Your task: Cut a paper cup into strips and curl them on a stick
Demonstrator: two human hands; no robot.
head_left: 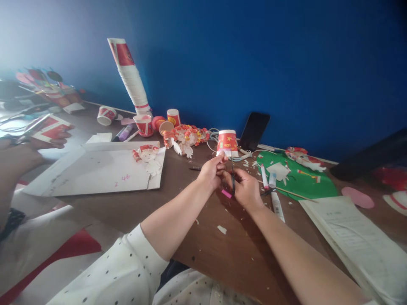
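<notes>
An upside-down red and white paper cup [227,140] with a yellow star is in front of me. My left hand [213,173] is closed, with thumb and fingertips at the cup's lower edge. My right hand [244,188] is closed around dark scissors [233,173], whose narrow blades point up towards the cup's rim. The two hands are close together, and their fingers partly hide the scissors' handles. Just under them is a small bright pink piece [226,193]. White paper scraps [221,229] are scattered on the brown table [216,258].
A tall leaning cup stack [132,80] and a phone [255,130] stand by the blue wall. Markers [264,176] lie beside green paper [305,182]; a booklet [359,241] is at right. On the left, another person's hand [52,137] is near a white board [104,169].
</notes>
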